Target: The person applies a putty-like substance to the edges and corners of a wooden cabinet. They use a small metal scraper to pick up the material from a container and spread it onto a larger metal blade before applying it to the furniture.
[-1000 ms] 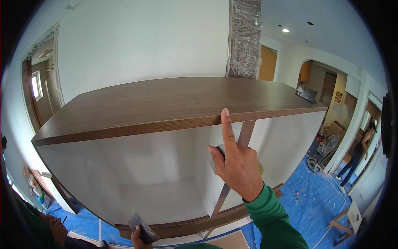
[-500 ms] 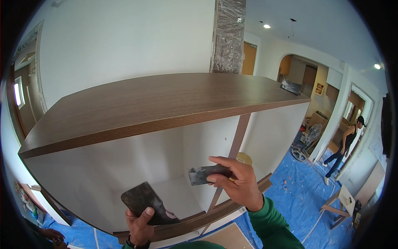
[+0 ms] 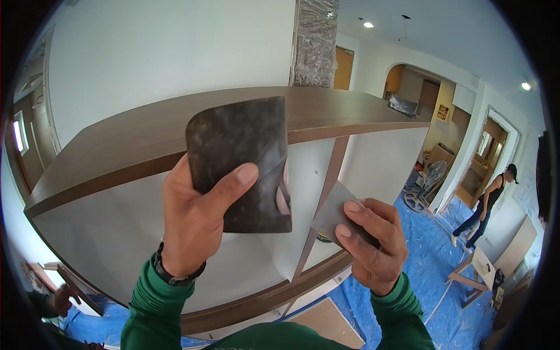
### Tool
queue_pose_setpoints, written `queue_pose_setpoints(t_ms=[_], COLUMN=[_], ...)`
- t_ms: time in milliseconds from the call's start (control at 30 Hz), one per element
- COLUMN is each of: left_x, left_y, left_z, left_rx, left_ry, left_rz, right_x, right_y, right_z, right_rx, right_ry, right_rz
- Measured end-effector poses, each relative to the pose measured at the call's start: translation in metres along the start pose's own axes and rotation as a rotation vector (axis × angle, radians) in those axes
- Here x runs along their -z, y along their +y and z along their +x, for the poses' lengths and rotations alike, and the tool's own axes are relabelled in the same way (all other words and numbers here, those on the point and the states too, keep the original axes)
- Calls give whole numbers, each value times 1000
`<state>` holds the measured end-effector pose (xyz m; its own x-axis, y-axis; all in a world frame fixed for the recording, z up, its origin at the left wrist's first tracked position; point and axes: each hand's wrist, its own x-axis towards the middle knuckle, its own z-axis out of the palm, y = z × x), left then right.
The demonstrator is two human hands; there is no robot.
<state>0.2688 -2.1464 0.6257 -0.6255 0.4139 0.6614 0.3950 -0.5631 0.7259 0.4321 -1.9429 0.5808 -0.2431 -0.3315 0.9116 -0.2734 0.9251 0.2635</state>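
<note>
My left hand (image 3: 195, 219) grips a dark, smeared flat plate (image 3: 236, 143), thumb across its face, raised in front of the cabinet's front edge. A pinkish smear of paste (image 3: 284, 195) shows along the plate's right side. To its right, my right hand (image 3: 380, 248) pinches a small grey flat scraper (image 3: 332, 211) between thumb and fingers, apart from the plate. Behind both hands stands a cabinet with a brown wood-grain top (image 3: 134, 137) and white open compartments. A round yellowish object (image 3: 323, 237) is mostly hidden behind the scraper.
A dark flat piece (image 3: 403, 105) lies on the top's far right end. Plastic wraps a column (image 3: 314, 46) behind. Blue sheeting (image 3: 402, 291) covers the floor, with a wooden stool (image 3: 477, 269) and fan (image 3: 430, 181). One person (image 3: 491, 201) stands right; another person's hand (image 3: 61, 300) shows lower left.
My left hand has lifted the plate from low by the cabinet's lower edge to in front of the top. My right hand has moved right and down, turning the scraper.
</note>
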Motion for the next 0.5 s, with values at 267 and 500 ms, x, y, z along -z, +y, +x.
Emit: queue_pose_setpoints(t_ms=[267, 500], left_x=[-11, -19], left_y=[0, 1], left_z=[9, 9], left_rx=[-18, -102], left_ry=[-106, -89], left_rz=[-24, 74], right_x=[-1, -11], right_y=[4, 13], right_z=[5, 2], right_rx=[114, 143], right_ry=[-10, -52], right_rz=[-87, -45])
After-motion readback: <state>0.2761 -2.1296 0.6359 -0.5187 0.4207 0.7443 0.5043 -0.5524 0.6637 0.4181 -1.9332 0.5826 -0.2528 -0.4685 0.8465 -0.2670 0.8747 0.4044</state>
